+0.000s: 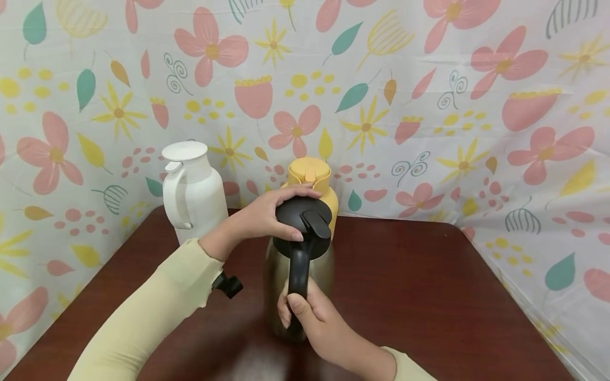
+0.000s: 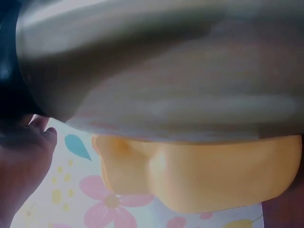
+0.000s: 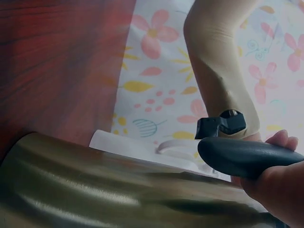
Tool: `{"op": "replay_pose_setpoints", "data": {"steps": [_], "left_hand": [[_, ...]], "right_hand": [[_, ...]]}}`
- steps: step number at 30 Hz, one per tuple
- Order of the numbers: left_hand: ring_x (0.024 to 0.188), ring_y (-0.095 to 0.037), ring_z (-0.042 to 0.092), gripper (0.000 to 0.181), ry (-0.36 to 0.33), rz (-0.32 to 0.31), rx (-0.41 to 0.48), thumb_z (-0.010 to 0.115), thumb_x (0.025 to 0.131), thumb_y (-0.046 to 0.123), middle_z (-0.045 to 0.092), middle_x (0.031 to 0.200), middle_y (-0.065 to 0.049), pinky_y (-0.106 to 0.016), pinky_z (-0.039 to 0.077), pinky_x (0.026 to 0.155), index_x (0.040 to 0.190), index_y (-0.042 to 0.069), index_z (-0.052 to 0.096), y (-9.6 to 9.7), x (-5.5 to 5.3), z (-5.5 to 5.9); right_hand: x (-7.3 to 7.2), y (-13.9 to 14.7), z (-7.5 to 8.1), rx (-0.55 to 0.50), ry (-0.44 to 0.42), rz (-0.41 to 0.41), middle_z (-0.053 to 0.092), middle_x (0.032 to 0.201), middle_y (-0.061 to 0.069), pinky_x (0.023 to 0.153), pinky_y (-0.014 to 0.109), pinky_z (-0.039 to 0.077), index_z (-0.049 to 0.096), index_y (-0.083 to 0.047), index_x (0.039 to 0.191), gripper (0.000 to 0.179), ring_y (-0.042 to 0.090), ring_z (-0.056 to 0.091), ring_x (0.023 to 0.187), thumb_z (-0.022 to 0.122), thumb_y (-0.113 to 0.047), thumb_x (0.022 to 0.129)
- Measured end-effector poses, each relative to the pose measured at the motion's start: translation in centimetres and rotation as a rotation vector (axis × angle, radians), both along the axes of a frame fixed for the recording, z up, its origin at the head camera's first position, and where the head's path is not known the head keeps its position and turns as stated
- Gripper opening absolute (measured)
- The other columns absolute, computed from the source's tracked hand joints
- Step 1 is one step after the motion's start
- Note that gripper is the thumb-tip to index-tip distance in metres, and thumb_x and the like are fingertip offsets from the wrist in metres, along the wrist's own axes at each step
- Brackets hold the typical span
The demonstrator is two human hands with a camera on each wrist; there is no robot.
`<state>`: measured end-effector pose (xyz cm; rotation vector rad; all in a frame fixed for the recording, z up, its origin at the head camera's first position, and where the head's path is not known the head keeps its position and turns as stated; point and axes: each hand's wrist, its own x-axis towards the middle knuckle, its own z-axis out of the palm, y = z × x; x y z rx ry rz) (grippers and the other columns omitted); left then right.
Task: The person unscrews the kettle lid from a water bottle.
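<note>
A metallic thermos jug (image 1: 274, 280) with a black lid (image 1: 292, 211) and black handle (image 1: 299, 270) stands upright in front of me. My left hand (image 1: 269, 214) lies over the lid, its thumb at the near side by the spout lever and its fingers reaching across the back. My right hand (image 1: 324, 323) grips the handle low down, thumb across its front. In the right wrist view, that hand's fingers wrap round the black handle (image 3: 251, 154), next to the jug's shiny body (image 3: 95, 190). The left wrist view shows the jug's side (image 2: 166, 80) close up.
A yellow thermos jug (image 1: 310, 169) stands right behind the metallic one, partly hidden by it. To the left at the back is a white thermos jug (image 1: 200, 196). The dark red-brown table (image 1: 405, 296) ends at a flowered curtain (image 1: 371, 106).
</note>
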<state>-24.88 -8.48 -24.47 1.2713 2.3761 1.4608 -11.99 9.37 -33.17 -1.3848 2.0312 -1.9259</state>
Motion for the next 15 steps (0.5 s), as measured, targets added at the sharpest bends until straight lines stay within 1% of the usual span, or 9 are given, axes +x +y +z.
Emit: {"op": "replay_pose_setpoints", "data": {"steps": [3,5,7,10,11,13,15], "left_hand": [[0.151,-0.027,0.039,0.089,-0.035,-0.049,0.021,0.090,0.072,0.044,0.052,0.153,-0.012,-0.035,0.038,0.117,0.146,0.008,0.055,-0.2,-0.6,-0.2],[0.147,-0.029,0.043,0.095,-0.052,-0.064,0.043,0.091,0.070,0.049,0.054,0.151,-0.015,-0.030,0.041,0.112,0.146,0.005,0.053,-0.2,-0.7,-0.4],[0.147,-0.028,0.043,0.091,-0.055,-0.048,0.058,0.090,0.071,0.043,0.055,0.149,-0.015,-0.028,0.043,0.109,0.145,0.004,0.054,0.0,-0.5,-0.5],[0.149,-0.025,0.042,0.075,-0.040,0.015,0.068,0.085,0.075,0.024,0.056,0.148,-0.012,-0.028,0.043,0.109,0.143,0.007,0.057,0.6,0.1,-0.6],[0.147,-0.024,0.044,0.071,-0.035,0.038,0.068,0.083,0.075,0.020,0.057,0.147,-0.011,-0.030,0.044,0.108,0.141,0.009,0.059,0.8,0.3,-0.6],[0.140,-0.024,0.050,0.067,-0.032,0.068,0.070,0.081,0.076,0.017,0.059,0.144,-0.011,-0.032,0.047,0.105,0.139,0.011,0.061,1.1,0.6,-0.6],[0.129,-0.025,0.056,0.065,-0.032,0.093,0.073,0.080,0.076,0.017,0.061,0.139,-0.012,-0.033,0.049,0.100,0.138,0.013,0.062,1.2,0.8,-0.7]], "right_hand": [[0.0,0.2,0.0,0.001,0.003,0.007,0.048,0.079,0.017,0.069,0.030,0.050,0.044,0.002,0.100,0.020,0.021,0.050,0.072,0.029,-0.007,0.112],[0.0,0.3,0.0,0.004,0.007,0.008,0.048,0.079,0.017,0.069,0.029,0.050,0.044,0.002,0.100,0.020,0.021,0.051,0.072,0.029,-0.007,0.112],[0.1,0.3,0.0,0.004,0.009,0.007,0.048,0.079,0.017,0.070,0.028,0.051,0.044,0.001,0.101,0.020,0.021,0.051,0.072,0.029,-0.007,0.112],[0.1,0.2,0.0,-0.006,0.020,-0.013,0.048,0.078,0.017,0.070,0.028,0.051,0.044,0.001,0.100,0.019,0.020,0.051,0.071,0.030,-0.006,0.111],[0.2,0.1,0.0,-0.009,0.026,-0.021,0.048,0.078,0.017,0.070,0.028,0.051,0.044,0.001,0.100,0.019,0.020,0.051,0.071,0.030,-0.005,0.111],[0.3,0.0,-0.1,-0.012,0.042,-0.037,0.048,0.078,0.016,0.070,0.027,0.051,0.044,0.001,0.099,0.018,0.020,0.051,0.071,0.031,-0.003,0.110],[0.3,-0.3,-0.1,-0.008,0.054,-0.050,0.048,0.078,0.015,0.070,0.027,0.050,0.044,0.001,0.099,0.018,0.019,0.051,0.071,0.031,-0.002,0.110]]}}
